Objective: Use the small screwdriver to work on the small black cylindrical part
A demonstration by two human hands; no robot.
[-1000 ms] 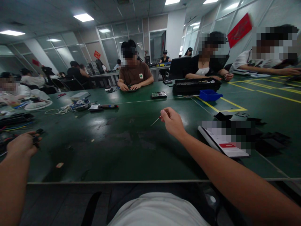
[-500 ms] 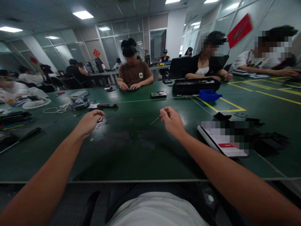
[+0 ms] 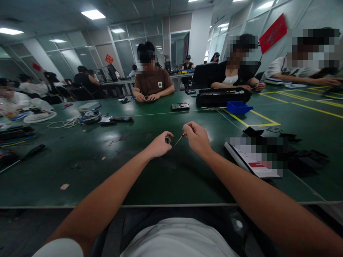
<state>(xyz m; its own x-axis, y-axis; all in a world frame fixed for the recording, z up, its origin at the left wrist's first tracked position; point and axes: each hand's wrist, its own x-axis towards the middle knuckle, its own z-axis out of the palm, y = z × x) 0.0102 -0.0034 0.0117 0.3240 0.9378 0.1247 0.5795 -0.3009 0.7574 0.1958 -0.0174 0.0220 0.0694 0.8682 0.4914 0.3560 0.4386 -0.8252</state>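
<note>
My left hand (image 3: pixel 161 144) is curled round a small round metallic part (image 3: pixel 167 140), which shows between the thumb and fingers. Just to its right, my right hand (image 3: pixel 196 138) pinches a thin screwdriver (image 3: pixel 178 140) by its red handle. The shaft points down and left, its tip close to my left fingertips. Both hands are above the green table (image 3: pixel 166 178), near the middle, a short gap apart.
Beyond my hands lies a hard drive (image 3: pixel 180 106), with a black tray-like unit (image 3: pixel 223 97) and a blue bin (image 3: pixel 239 107) right of it. A clipboard (image 3: pixel 254 160) is on the right. Cables (image 3: pixel 89 117) and a tool (image 3: pixel 122 119) lie left. A person (image 3: pixel 154 84) sits opposite.
My left hand has moved right, from the left side of the table to beside the screwdriver tip, carrying the round part. My right hand has stayed nearly in place; the screwdriver is tilted slightly more downward.
</note>
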